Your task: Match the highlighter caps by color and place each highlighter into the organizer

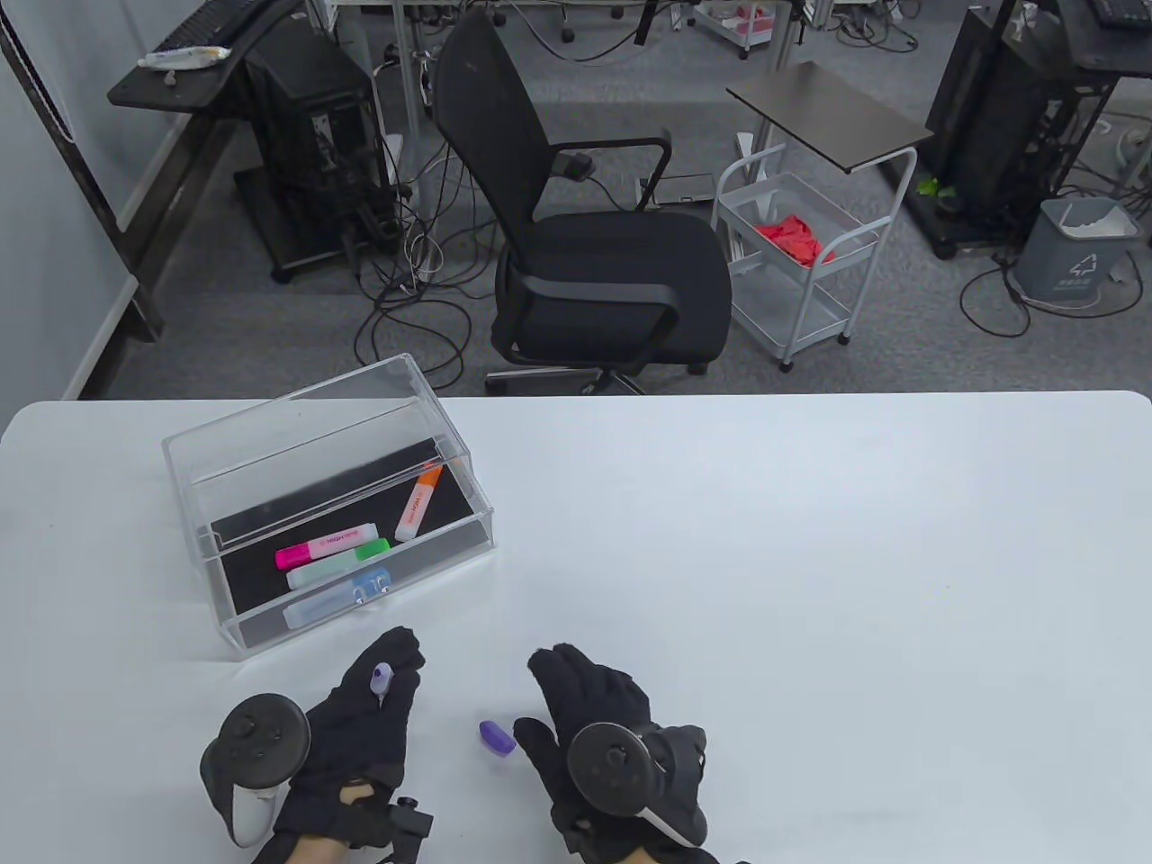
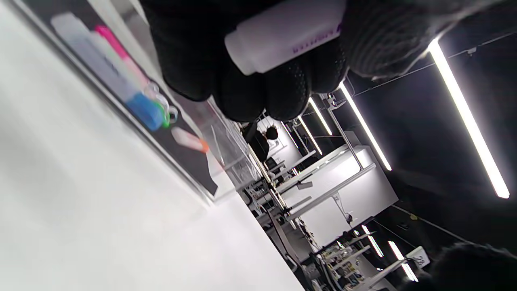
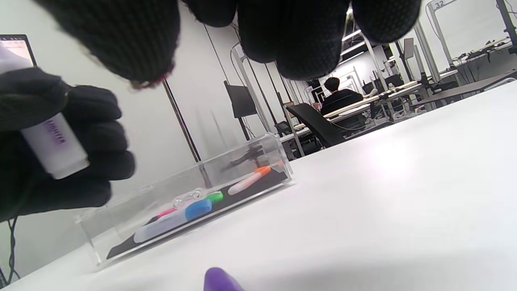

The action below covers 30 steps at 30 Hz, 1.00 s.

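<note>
**Purple marker in hand, cap on the table**

Left hand (image 1: 360, 720) has the uncapped purple marker (image 1: 382, 680), fingers curled round the pale barrel, tip poking up and away from the palm. The left wrist view shows the barrel (image 2: 282, 34) clamped between thumb and fingers (image 2: 242, 93), purple lettering just readable.

Right hand (image 1: 589, 720) hovers low over the table (image 1: 810, 585), palm down, fingers loosely bent and holding nothing. The fingertips (image 3: 299, 40) hang just above the surface in the right wrist view.

Between the two hands lies the purple cap (image 1: 497, 737), on its side, just left of the right thumb and apart from it. It peeks in at the bottom edge of the right wrist view (image 3: 220, 281).

Far left of the hands sits the clear organizer (image 1: 328, 504), black floor inside. Four capped markers lie in it: orange (image 1: 418, 502) angled at the far right, then pink (image 1: 324, 545), green (image 1: 340, 563) and blue (image 1: 337, 601) in a rough row, blue nearest.
</note>
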{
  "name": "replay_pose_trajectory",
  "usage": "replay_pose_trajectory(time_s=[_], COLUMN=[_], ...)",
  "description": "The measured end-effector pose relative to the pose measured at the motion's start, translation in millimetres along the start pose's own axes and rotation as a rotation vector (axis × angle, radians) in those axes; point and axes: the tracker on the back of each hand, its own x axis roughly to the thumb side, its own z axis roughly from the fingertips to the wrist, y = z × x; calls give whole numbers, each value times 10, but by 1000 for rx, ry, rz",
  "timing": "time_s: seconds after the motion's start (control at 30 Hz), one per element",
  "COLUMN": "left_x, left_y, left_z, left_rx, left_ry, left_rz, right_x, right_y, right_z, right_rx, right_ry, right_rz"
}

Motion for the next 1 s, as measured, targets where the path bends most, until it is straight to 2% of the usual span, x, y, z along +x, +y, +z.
replay_pose_trajectory(time_s=[0.13, 0.3, 0.4, 0.47, 0.7, 1.0], left_x=[27, 1, -45, -96, -182, -238], left_y=[53, 90, 133, 161, 166, 186], left_z=[-5, -27, -30, -41, -78, -95], left_rx=[31, 25, 29, 33, 20, 12], left_ry=[-34, -15, 5, 29, 75, 105], left_rz=[-293, -427, -540, -555, -572, -547], right_x=[-26, 10, 86, 137, 341, 616], right_y=[32, 140, 301, 419, 805, 1126], right_z=[-24, -106, -190, -234, -372, -432], right_rx=[49, 183, 296, 376, 514, 549], right_ry=[27, 67, 74, 89, 100, 89], right_rz=[24, 60, 163, 245, 486, 649])
